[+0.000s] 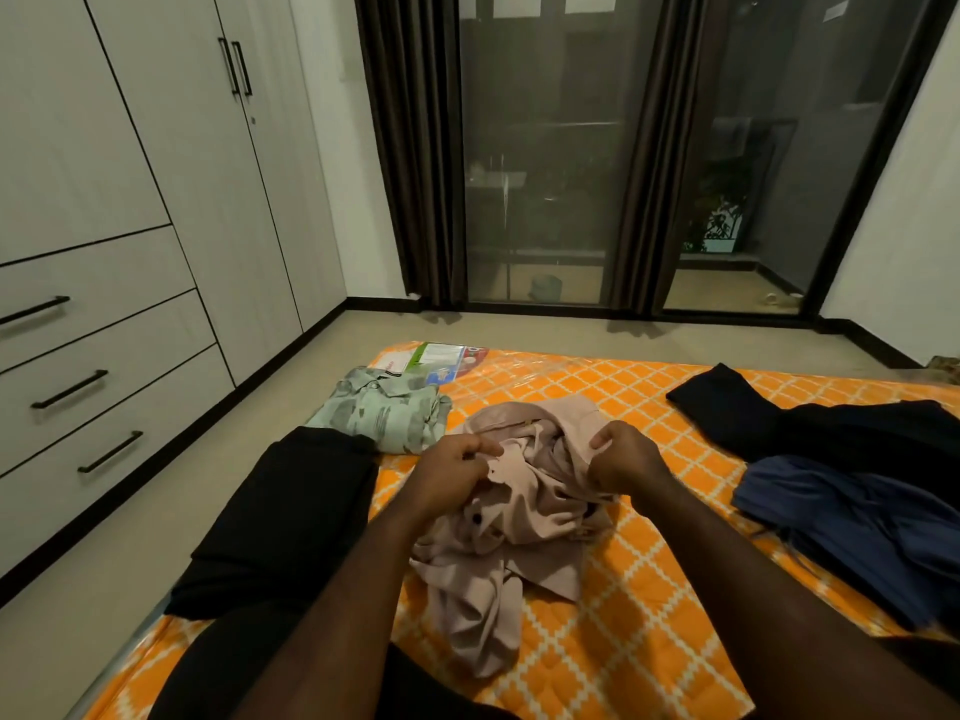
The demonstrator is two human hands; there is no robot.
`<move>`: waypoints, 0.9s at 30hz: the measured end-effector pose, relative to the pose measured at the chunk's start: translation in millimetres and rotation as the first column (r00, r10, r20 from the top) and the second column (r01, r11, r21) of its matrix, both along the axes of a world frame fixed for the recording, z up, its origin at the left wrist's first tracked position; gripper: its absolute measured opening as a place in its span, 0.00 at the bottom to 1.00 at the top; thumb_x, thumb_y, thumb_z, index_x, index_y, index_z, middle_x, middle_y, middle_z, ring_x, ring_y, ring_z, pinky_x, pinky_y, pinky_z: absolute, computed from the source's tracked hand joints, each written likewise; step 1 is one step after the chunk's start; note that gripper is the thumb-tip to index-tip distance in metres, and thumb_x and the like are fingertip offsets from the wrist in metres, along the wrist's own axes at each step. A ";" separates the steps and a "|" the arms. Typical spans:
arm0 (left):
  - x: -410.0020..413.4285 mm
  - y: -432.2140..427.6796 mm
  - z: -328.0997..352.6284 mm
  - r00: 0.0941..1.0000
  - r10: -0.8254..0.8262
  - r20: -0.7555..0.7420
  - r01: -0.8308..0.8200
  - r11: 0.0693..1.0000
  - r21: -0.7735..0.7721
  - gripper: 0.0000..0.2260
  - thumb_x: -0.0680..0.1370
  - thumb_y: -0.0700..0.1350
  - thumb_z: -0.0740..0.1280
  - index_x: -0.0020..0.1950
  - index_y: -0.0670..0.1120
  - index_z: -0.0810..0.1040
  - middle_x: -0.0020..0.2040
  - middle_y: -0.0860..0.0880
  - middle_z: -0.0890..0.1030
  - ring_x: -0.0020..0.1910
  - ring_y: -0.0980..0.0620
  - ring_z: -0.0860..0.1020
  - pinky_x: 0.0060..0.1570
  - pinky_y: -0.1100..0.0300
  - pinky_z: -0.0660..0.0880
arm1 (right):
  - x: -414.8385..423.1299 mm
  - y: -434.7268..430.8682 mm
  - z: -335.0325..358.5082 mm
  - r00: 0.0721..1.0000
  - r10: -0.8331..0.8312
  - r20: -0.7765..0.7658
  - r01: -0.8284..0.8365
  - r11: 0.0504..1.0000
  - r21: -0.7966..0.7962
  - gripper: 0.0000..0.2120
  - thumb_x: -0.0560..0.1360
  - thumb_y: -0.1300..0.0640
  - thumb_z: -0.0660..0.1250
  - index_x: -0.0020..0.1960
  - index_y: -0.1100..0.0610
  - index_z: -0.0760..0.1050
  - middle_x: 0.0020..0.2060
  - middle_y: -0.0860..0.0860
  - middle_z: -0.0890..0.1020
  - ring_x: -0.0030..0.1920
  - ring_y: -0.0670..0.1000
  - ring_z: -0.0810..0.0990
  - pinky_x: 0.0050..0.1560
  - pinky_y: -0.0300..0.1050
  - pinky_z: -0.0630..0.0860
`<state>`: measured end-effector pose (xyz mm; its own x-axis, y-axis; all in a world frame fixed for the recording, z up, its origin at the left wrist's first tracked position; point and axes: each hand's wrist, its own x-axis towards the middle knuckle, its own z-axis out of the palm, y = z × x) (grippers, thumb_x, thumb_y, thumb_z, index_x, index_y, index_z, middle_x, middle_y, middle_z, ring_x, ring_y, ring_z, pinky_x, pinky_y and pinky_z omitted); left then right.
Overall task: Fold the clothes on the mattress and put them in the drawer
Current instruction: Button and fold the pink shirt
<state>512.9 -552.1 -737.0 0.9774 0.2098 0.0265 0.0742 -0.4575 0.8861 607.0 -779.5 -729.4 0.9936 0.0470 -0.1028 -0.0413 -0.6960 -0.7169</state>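
I count five garments on the orange mattress [649,589]. My left hand [454,467] and right hand [626,457] each pinch the crumpled pink shirt [524,511] at centre. A folded green shirt [384,415] and a flat black piece [291,511] lie to its left, a black heap [753,407] and a blue heap [857,522] to its right. Three drawers [119,350] sit shut in the wardrobe [208,148] across the floor [311,366].

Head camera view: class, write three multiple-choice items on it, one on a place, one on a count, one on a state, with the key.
1. The folded green patterned shirt lies: A) in a drawer B) on the orange diamond-patterned mattress C) on the floor.
2. Grey drawers with black bar handles: A) one B) three C) five.
3. The pale pink shirt is: A) folded B) hanging C) crumpled.
Key: B, it rests at the mattress corner; B, three handles show; C, left hand and right hand grip bunched cloth.
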 end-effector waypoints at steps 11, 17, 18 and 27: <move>-0.6 -4.2 -4.4 0.963 -0.127 0.239 -0.055 0.771 0.634 0.10 0.74 0.54 0.74 0.38 0.49 0.80 0.52 0.50 0.70 0.50 0.53 0.70 0.41 0.57 0.72 | -6.6 11.1 3.7 0.997 0.049 0.065 -0.060 0.985 0.165 0.11 0.70 0.64 0.68 0.41 0.56 0.65 0.38 0.58 0.72 0.36 0.58 0.75 0.35 0.51 0.68; 0.0 -21.7 4.8 0.995 -0.059 0.083 -0.018 0.699 0.714 0.10 0.79 0.52 0.64 0.41 0.50 0.69 0.36 0.51 0.72 0.40 0.45 0.76 0.32 0.54 0.64 | -7.8 14.5 3.7 0.980 0.177 0.096 -0.169 0.982 -0.084 0.08 0.78 0.65 0.62 0.52 0.57 0.65 0.48 0.55 0.72 0.47 0.55 0.69 0.39 0.46 0.65; 0.5 -23.1 2.9 0.997 -0.060 0.054 0.004 0.711 0.703 0.10 0.79 0.52 0.63 0.42 0.48 0.70 0.37 0.49 0.73 0.40 0.44 0.76 0.32 0.54 0.63 | -8.4 14.2 3.6 0.980 0.174 0.100 -0.160 0.979 -0.129 0.08 0.79 0.65 0.62 0.53 0.58 0.64 0.49 0.55 0.72 0.48 0.55 0.69 0.42 0.46 0.66; -5.6 -39.4 1.2 0.995 -0.088 0.049 0.068 0.945 0.319 0.07 0.73 0.44 0.76 0.45 0.50 0.79 0.32 0.49 0.82 0.29 0.56 0.79 0.28 0.66 0.70 | -20.9 29.6 2.4 0.985 0.159 0.064 -0.167 0.974 0.154 0.12 0.72 0.67 0.65 0.45 0.54 0.64 0.39 0.52 0.69 0.39 0.55 0.68 0.36 0.49 0.65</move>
<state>507.2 -591.4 -735.8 0.9847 0.1035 0.1401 -0.0237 -0.7174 0.6962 586.1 -749.9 -727.0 0.9748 0.2208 -0.0311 0.1027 -0.5683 -0.8164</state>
